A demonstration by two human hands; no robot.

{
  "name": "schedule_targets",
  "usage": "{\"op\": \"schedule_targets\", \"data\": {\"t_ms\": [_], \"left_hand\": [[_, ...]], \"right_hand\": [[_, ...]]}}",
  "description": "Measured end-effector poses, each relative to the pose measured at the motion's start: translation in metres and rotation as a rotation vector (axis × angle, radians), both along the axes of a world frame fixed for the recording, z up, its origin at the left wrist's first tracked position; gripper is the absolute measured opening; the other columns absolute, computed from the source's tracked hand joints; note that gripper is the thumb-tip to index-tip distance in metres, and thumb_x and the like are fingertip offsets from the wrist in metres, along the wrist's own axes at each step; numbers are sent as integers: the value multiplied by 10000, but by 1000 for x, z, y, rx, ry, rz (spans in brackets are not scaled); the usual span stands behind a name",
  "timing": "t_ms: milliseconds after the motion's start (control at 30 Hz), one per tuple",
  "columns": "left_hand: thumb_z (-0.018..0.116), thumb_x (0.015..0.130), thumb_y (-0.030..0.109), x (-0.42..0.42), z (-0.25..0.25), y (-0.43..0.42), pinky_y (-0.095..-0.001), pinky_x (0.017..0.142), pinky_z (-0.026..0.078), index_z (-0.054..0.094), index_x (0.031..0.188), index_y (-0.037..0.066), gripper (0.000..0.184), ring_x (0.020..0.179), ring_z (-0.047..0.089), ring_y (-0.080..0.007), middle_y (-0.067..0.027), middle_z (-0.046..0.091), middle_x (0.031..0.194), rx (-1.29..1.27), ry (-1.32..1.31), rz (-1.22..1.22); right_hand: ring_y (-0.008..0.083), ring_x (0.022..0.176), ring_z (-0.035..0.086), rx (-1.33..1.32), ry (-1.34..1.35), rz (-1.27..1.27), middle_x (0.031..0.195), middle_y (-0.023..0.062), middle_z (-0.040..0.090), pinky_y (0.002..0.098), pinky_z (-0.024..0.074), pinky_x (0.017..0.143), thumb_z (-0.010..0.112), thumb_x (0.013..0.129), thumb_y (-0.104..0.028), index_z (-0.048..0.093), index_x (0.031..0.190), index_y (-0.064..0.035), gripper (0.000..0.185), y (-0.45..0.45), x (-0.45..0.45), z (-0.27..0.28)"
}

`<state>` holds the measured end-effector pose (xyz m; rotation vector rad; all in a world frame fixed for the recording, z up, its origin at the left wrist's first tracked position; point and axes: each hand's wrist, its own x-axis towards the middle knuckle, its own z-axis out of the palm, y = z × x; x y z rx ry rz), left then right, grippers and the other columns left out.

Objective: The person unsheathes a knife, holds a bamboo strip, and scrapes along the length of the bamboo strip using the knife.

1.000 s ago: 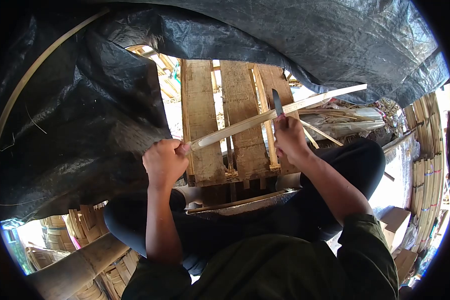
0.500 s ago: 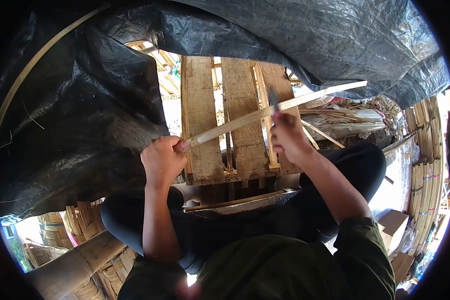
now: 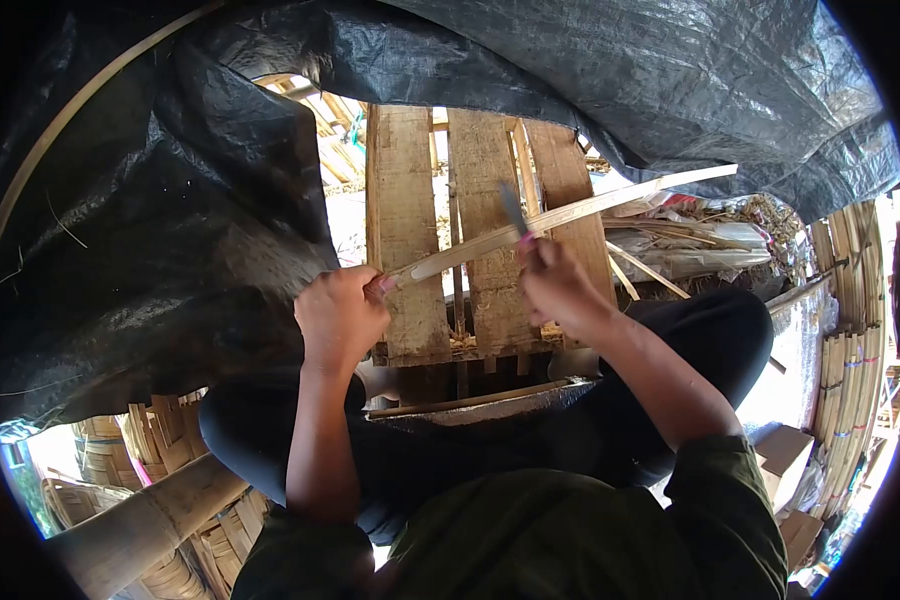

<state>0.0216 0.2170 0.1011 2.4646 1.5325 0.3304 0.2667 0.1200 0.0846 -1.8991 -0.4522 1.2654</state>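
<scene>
My left hand [image 3: 342,318] is closed round the near end of a long pale bamboo strip [image 3: 590,205], which slants up to the right over a slatted wooden bench [image 3: 405,220]. In my right hand [image 3: 560,290] is a knife [image 3: 513,208], its blade pointing up and crossing the strip a little right of the strip's middle part. The blade and fingers are slightly blurred by motion. Whether the edge touches the strip cannot be made out.
Black plastic sheeting [image 3: 200,240] hangs at the left and across the top. Bundled bamboo strips [image 3: 850,380] stand at the far right, near a cardboard box [image 3: 782,455]. A thick bamboo pole [image 3: 150,520] lies at the lower left, beside woven bamboo pieces [image 3: 175,440].
My right hand and the knife have moved left along the strip, toward my left hand. My left hand has shifted slightly right and still holds the strip's end.
</scene>
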Motion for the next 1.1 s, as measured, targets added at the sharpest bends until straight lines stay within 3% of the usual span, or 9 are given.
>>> {"op": "schedule_targets", "data": {"t_ms": [67, 133, 200, 267, 333, 567, 867, 1000, 1100], "left_hand": [[749, 830, 276, -2, -1, 1, -452, 606, 498, 747, 778, 152, 135, 661, 655, -361, -130, 657, 666, -34, -33, -14], [745, 831, 268, -3, -2, 2, -452, 603, 498, 747, 777, 154, 125, 658, 654, -362, -131, 655, 663, -15, -48, -22], [742, 832, 259, -4, -2, 1, -451, 600, 498, 747, 776, 157, 116, 656, 652, -362, -133, 653, 660, 1, -63, -30], [731, 837, 237, -2, -2, 0, -447, 582, 495, 742, 766, 155, 108, 639, 649, -361, -132, 647, 649, 14, -43, -31], [727, 838, 232, -1, -1, 0, -445, 574, 494, 737, 758, 152, 113, 628, 647, -360, -130, 645, 643, 9, -53, -37], [718, 845, 243, -2, 3, -7, -445, 564, 499, 719, 739, 130, 154, 613, 650, -353, -125, 642, 631, 7, -41, -69], [715, 856, 274, 2, 1, -6, -448, 607, 533, 734, 766, 132, 169, 656, 683, -339, -113, 676, 671, -7, -65, -84], [713, 857, 279, 2, -1, -8, -449, 614, 533, 733, 764, 134, 173, 666, 684, -339, -114, 680, 681, 30, -193, -82], [714, 855, 276, 3, 3, -11, -448, 622, 531, 731, 761, 135, 170, 687, 686, -337, -112, 686, 701, 4, -107, -91]], "right_hand": [[66, 456, 342, -13, 415, 179, 632, -47, 357, 272, 265, 374, 346, 1094, -301, 448, 960, -111, 254, -1, -5, 22], [61, 447, 322, 49, 336, 112, 629, -49, 348, 268, 259, 372, 344, 1094, -292, 446, 961, -107, 250, -4, 0, 17], [57, 453, 332, 190, 160, -212, 620, -46, 347, 267, 262, 372, 346, 1092, -287, 442, 957, -104, 247, -8, 9, 3], [62, 457, 345, 57, 78, -216, 624, -28, 361, 272, 277, 372, 363, 1088, -271, 454, 979, -93, 228, -2, -5, 0], [69, 470, 359, 22, -141, 71, 641, -14, 378, 277, 302, 383, 379, 1084, -269, 470, 1017, -86, 215, -5, -26, 9], [97, 496, 353, 14, 302, -22, 724, 7, 415, 285, 332, 426, 421, 1089, -341, 457, 1057, -94, 251, -18, -12, 14], [102, 509, 396, 294, 174, -5, 735, 11, 430, 287, 376, 449, 391, 1097, -343, 433, 1038, -99, 254, -14, 1, 17], [89, 488, 373, 210, 211, 81, 709, 10, 426, 277, 356, 444, 376, 1102, -339, 459, 1058, -106, 251, -14, -1, 30], [78, 441, 346, 141, -14, 69, 651, -4, 390, 271, 308, 401, 393, 1092, -342, 472, 1056, -92, 265, -17, 4, 20]]}}
